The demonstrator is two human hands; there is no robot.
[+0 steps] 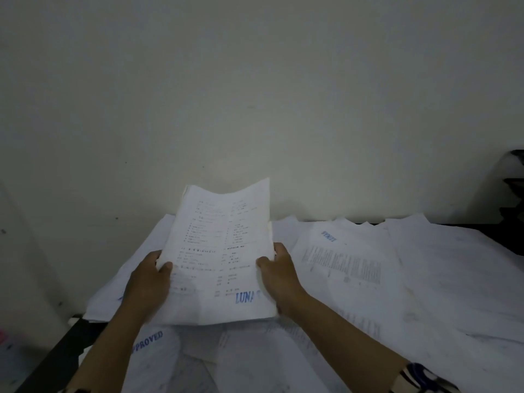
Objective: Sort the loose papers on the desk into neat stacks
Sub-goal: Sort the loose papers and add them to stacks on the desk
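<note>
Both hands hold the bundle of papers above the desk: left hand and right hand pinch its side edges, thumbs on top. Its unsupported top edge flops; sheets may slip onto the loose papers right of the bundle.

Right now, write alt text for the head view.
Two hands, left and right, hold a bundle of printed papers stamped LUNA above a dark desk strewn with loose sheets, facing a plain wall.

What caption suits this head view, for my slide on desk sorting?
Both hands, left hand and right hand, lift a thin sheaf of white printed papers above loose sheets covering the dark desk.
</note>
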